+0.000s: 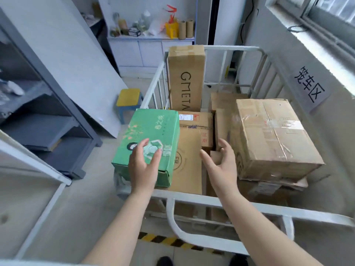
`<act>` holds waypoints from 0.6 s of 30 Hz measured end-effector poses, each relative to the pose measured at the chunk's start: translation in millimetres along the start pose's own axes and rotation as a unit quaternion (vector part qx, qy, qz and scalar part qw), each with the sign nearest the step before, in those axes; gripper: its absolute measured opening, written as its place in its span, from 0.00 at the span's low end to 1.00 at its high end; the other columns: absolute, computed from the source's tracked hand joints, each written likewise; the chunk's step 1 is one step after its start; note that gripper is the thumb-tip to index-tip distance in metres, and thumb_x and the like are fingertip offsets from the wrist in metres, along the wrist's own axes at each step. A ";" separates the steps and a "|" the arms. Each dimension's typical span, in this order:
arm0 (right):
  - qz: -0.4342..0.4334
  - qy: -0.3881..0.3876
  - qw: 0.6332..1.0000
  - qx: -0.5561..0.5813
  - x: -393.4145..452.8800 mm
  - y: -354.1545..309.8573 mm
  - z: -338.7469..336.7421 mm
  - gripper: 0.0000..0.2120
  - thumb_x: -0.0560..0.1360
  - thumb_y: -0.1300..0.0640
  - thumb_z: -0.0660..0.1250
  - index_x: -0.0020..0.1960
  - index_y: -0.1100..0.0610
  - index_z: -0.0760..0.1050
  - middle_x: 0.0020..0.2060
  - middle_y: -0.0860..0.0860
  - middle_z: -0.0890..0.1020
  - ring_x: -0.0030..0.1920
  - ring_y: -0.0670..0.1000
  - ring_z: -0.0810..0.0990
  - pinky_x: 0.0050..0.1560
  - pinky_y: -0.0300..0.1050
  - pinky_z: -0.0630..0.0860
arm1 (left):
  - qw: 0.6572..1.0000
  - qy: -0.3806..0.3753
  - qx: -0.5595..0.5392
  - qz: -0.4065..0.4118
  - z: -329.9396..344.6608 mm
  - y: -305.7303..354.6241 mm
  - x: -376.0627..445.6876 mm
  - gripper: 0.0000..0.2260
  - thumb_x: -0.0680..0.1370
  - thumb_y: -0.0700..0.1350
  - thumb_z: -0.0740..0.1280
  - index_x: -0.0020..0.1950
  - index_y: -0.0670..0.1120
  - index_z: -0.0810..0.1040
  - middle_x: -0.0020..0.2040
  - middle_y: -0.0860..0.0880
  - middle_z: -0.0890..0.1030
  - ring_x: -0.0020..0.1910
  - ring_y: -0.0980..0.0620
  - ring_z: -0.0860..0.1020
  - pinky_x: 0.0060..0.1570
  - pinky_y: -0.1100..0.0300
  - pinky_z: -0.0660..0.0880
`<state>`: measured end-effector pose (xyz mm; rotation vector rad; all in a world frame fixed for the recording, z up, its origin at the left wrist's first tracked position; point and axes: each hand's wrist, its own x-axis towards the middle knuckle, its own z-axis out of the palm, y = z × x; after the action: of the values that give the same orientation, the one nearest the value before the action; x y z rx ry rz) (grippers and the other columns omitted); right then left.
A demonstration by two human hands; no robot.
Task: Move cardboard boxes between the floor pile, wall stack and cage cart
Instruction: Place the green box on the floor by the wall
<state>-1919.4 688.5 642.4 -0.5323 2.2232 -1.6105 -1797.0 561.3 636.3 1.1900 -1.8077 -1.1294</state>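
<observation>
Both bare arms reach forward; the left hand (143, 162) and the right hand (221, 164) are spread open, fingers loose

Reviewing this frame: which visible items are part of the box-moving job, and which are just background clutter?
Part of the job:
- green box
- tall GMETA box
- large taped box
- cage cart
- left hand and right hand, both open

Lying about:
- yellow stool
- cardboard tubes
- grey shelving
</observation>
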 end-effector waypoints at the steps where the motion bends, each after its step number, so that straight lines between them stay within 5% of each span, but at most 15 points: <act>1: 0.020 -0.037 0.999 -0.007 -3.4 -4.0 19.5 0.36 0.71 0.44 0.71 0.73 0.48 0.60 0.72 0.46 0.65 0.71 0.47 0.63 0.72 0.50 0.62 | 0.998 0.032 0.048 -0.023 -18.3 -11.9 10.8 0.24 0.73 0.55 0.66 0.66 0.49 0.71 0.65 0.51 0.73 0.65 0.50 0.69 0.63 0.56 0.64; 3: 0.067 -0.110 0.991 -0.024 -7.7 -11.0 56.2 0.42 0.70 0.44 0.72 0.76 0.51 0.55 0.74 0.48 0.61 0.74 0.50 0.60 0.72 0.49 0.60 | 0.983 0.045 0.154 -0.091 -47.5 -34.8 32.8 0.26 0.75 0.56 0.67 0.70 0.49 0.66 0.70 0.48 0.69 0.69 0.45 0.66 0.66 0.49 0.62; 7: 0.149 -0.190 0.969 -0.056 -9.8 -5.9 119.3 0.45 0.69 0.44 0.73 0.77 0.53 0.51 0.74 0.51 0.63 0.72 0.53 0.64 0.70 0.50 0.64 | 0.951 -0.080 0.227 -0.194 -74.8 -72.5 69.1 0.31 0.76 0.60 0.64 0.74 0.49 0.59 0.72 0.46 0.68 0.68 0.42 0.69 0.66 0.47 0.66; 11: 0.152 -0.138 0.974 -0.100 -1.2 11.9 147.6 0.45 0.71 0.49 0.72 0.78 0.48 0.46 0.75 0.48 0.62 0.72 0.53 0.66 0.67 0.51 0.69 | 0.940 -0.137 0.280 -0.138 -67.1 -80.6 78.4 0.24 0.79 0.52 0.62 0.73 0.49 0.61 0.68 0.48 0.73 0.63 0.44 0.74 0.56 0.55 0.72; 18: 0.144 -0.037 0.979 -0.141 41.6 19.7 128.4 0.43 0.72 0.52 0.72 0.78 0.48 0.49 0.72 0.50 0.66 0.66 0.55 0.72 0.57 0.50 0.76 | 0.959 -0.197 0.184 -0.089 -23.0 -74.8 104.9 0.22 0.79 0.50 0.63 0.72 0.49 0.63 0.68 0.50 0.74 0.61 0.45 0.75 0.53 0.55 0.74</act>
<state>-1895.7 567.9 583.1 -0.3139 2.3580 -1.1249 -1787.8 441.3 584.7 1.4414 -2.3292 -1.2326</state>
